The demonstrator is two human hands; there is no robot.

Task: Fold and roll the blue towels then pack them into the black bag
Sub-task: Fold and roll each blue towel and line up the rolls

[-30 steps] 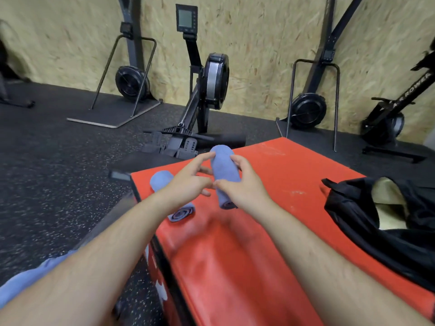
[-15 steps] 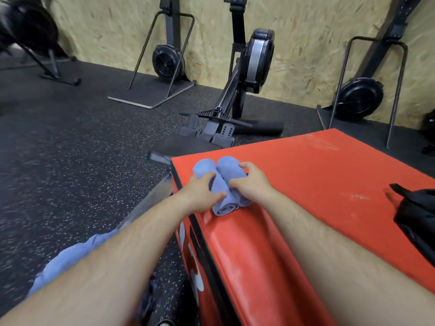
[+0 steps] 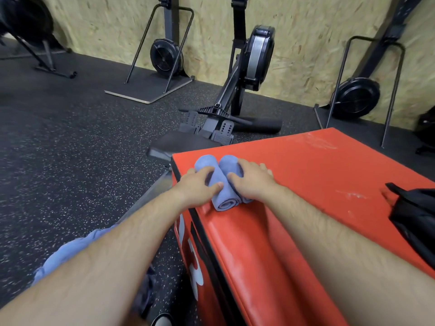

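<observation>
Two rolled blue towels lie side by side at the near-left corner of the red padded box (image 3: 310, 175). My left hand (image 3: 199, 182) grips the left roll (image 3: 223, 196), with fingers over its top and the thumb on its inner side. My right hand (image 3: 253, 182) curls over the right roll (image 3: 229, 163) and hides most of it. The two rolls touch each other. At the right edge of the box lies the black bag (image 3: 414, 217), only partly in view.
A loose blue towel (image 3: 68, 252) shows below my left forearm, beside the box. A rowing machine (image 3: 237, 95) stands on the dark rubber floor just beyond the box. More black gym machines line the chipboard wall.
A second ago my right hand held one roll above the box, apart from the other. It now lies against the other roll, with one hand on each.
</observation>
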